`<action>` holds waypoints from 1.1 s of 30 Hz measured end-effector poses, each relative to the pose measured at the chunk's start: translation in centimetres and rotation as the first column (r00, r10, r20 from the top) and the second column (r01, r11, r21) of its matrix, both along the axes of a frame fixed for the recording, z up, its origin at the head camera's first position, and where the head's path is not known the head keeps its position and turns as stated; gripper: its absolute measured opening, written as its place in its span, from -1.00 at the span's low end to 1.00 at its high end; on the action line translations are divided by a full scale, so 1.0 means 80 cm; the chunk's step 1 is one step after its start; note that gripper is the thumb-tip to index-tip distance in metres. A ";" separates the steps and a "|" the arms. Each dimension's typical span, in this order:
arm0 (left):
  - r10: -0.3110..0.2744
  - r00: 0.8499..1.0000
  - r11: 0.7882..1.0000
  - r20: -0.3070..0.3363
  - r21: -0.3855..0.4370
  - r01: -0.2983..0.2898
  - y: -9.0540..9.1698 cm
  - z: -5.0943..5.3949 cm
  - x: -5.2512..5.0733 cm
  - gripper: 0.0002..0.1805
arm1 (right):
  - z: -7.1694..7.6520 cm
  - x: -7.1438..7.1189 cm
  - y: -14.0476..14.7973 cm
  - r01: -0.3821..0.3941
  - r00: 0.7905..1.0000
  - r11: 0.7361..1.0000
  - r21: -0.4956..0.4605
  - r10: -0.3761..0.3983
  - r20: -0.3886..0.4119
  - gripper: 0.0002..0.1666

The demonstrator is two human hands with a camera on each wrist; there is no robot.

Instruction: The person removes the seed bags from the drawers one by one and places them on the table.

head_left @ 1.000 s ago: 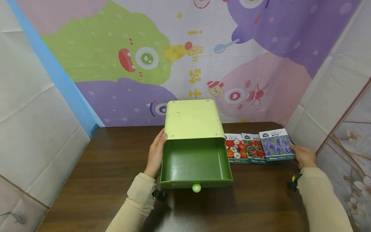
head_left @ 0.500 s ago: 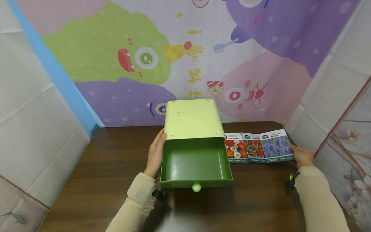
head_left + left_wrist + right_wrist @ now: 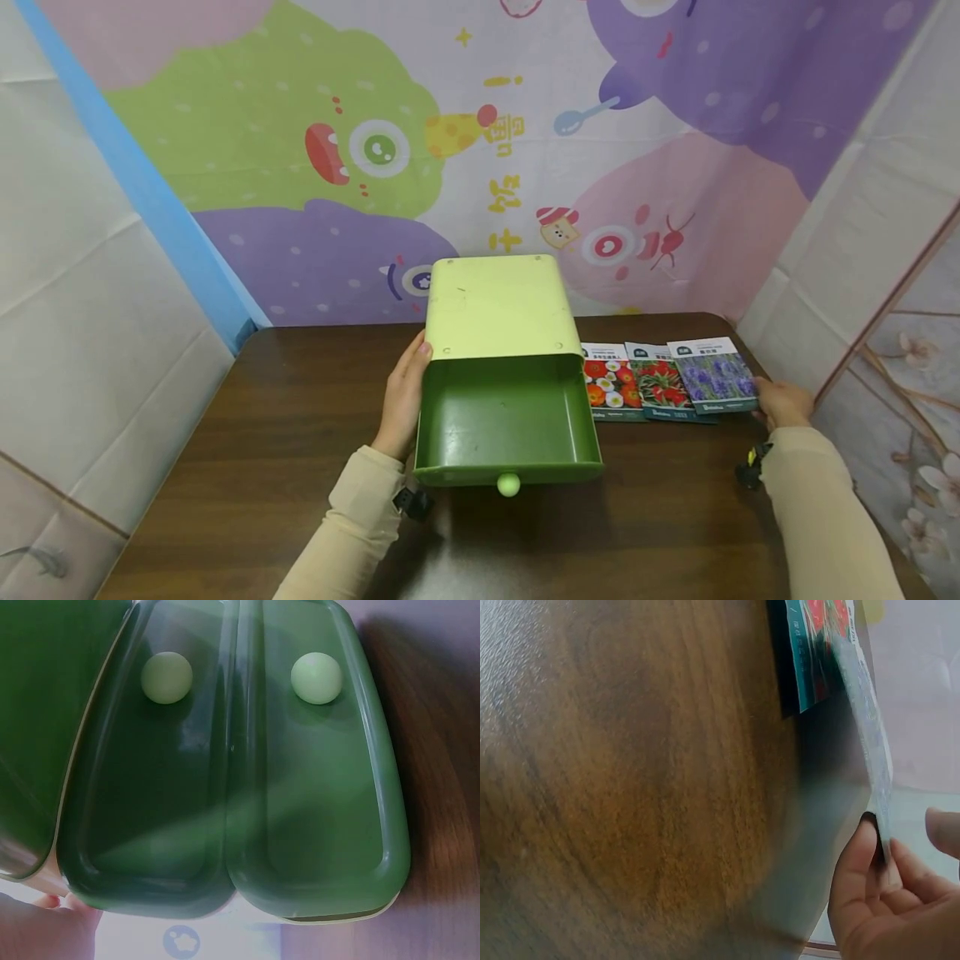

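Left hand (image 3: pixel 401 402), fingers extended against the box (image 3: pixel 498 310), presumably steadies it; right hand (image 3: pixel 784 405) pinches the purple packet (image 3: pixel 714 379) by its margin, near the surface's (image 3: pixel 667 508) right edge.

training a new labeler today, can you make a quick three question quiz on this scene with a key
1. True or false: the right hand holds the purple-flower packet.
2. How many round knobs show in the left wrist view?
3. Seen in the head view, which side of the green box does the left hand touch? a) left b) right c) top

Key:
1. True; the fingers pinch its edge.
2. Two.
3. a
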State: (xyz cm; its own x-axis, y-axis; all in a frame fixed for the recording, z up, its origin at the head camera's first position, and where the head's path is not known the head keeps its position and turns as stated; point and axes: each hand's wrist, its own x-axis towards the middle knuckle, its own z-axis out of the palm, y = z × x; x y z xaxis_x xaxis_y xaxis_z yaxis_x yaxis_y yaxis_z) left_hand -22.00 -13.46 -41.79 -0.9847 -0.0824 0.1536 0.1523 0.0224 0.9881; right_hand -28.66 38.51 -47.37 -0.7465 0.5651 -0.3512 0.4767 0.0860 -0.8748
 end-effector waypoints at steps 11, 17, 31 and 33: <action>0.008 1.000 1.000 0.000 -0.015 -0.008 0.000 -0.001 -0.001 -0.39 | 0.005 0.008 0.003 0.031 0.993 0.999 0.044 -0.036 0.112 -0.16; 0.009 1.000 1.000 0.001 -0.015 -0.009 0.000 0.000 0.000 -0.39 | 0.003 0.010 0.003 0.062 0.992 0.998 0.013 -0.063 0.113 -0.16; 0.005 1.000 1.000 0.005 0.011 -0.005 0.001 -0.001 -0.001 -0.39 | 0.004 0.014 0.004 -0.018 0.991 0.989 0.144 -0.001 0.130 -0.15; 0.005 1.000 1.000 0.006 0.012 -0.005 0.001 -0.001 -0.001 -0.39 | 0.006 0.016 0.003 -0.043 0.991 0.982 0.182 0.018 0.135 -0.16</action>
State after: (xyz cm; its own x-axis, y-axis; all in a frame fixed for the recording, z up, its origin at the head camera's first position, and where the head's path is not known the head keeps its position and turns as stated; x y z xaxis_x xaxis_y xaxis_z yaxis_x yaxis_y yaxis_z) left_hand -22.12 -13.42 -41.89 -0.9851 -0.0890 0.1470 0.1467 0.0110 0.9891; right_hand -27.40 38.72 -46.86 -0.7185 0.6068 -0.3401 0.5818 0.2563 -0.7719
